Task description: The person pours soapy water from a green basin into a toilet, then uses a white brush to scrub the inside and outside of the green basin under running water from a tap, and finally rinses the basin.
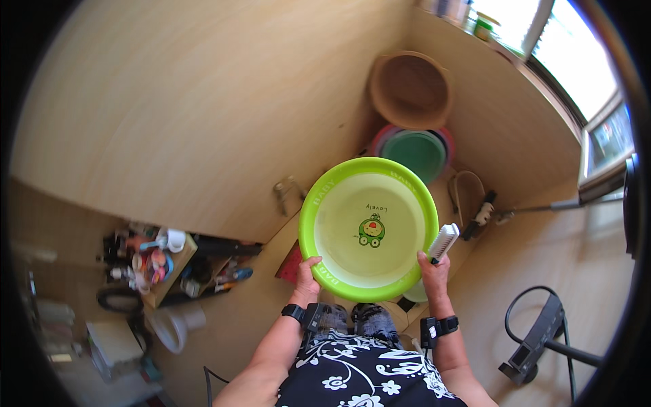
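A round lime-green plastic basin (413, 191) is held up in front of me, its pale inside facing me with a small cartoon print on the bottom. At its lower left rim my left hand (308, 275) grips the edge, thumb over the rim. My right hand (435, 271) is closed on the lower right rim. A brush with white bristles (445, 240) sticks up from that same right hand; its handle is mostly hidden by the fingers. The fingers under the basin are out of sight.
Beyond the basin, a brown basin (411, 88) leans in the corner above stacked basins (413, 154). A wall tap (288, 193) is at left. A cluttered shelf (178, 268) stands lower left, a black handheld device with a cable (539, 339) lower right. Upper right is a window (576, 61).
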`<action>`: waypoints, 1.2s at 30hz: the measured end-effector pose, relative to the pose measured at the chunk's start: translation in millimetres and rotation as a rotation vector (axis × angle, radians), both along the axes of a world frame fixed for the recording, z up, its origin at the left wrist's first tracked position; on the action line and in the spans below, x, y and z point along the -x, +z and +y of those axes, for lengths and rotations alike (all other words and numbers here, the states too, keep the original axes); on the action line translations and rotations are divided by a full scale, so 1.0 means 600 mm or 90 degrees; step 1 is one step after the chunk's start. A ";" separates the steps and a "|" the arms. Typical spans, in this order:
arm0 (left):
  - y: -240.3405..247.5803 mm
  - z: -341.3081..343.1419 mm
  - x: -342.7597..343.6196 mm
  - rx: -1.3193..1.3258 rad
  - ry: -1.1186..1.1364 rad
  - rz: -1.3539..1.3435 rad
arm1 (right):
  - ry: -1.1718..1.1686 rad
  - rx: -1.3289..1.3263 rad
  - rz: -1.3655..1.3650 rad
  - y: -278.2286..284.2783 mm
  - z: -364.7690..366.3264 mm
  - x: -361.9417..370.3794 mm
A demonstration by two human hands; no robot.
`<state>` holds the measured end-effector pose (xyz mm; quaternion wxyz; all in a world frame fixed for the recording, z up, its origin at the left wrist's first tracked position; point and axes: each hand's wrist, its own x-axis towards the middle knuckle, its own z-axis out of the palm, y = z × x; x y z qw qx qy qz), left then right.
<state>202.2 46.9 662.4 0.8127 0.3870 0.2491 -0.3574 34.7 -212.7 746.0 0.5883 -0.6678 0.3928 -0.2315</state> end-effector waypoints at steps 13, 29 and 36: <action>0.001 0.488 0.098 -0.134 0.310 0.025 | 0.357 -0.196 0.090 -0.092 0.383 -0.174; 0.080 0.960 0.383 -0.490 0.856 -0.051 | 1.270 0.546 0.065 -0.006 0.997 -0.292; 0.132 1.240 0.348 -0.478 1.110 -0.031 | 1.395 0.459 -0.004 -0.004 1.269 -0.295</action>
